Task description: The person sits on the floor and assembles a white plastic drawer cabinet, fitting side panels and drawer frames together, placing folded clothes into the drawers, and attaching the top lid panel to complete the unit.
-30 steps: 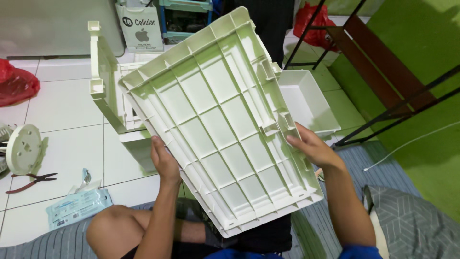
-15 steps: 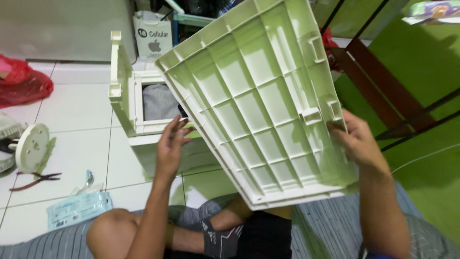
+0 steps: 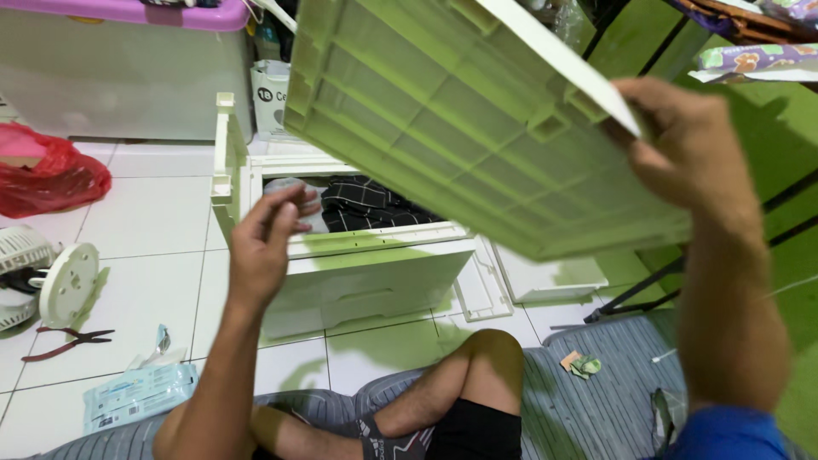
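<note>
A large ribbed plastic panel, pale and tinted green by the light, fills the upper middle of the view, lifted off the floor and tilted with its gridded underside facing down toward the camera. The right hand grips the panel's right edge, thumb on the smooth top face and fingers wrapped around the rim, so this hand alone carries it. The left hand hangs free below the panel's lower left corner, fingers loosely spread and touching nothing. Beneath the panel sits a white plastic drawer cabinet on the tiled floor, its top open and dark folded clothes lying inside. A white storage box with a pink lid stands against the far wall, and a red plastic bag lies in front of it to the left. At the left edge a round white fan part leans upright; just below it lie red-handled pliers, and nearer the knee a flat pale-blue packet.
</note>
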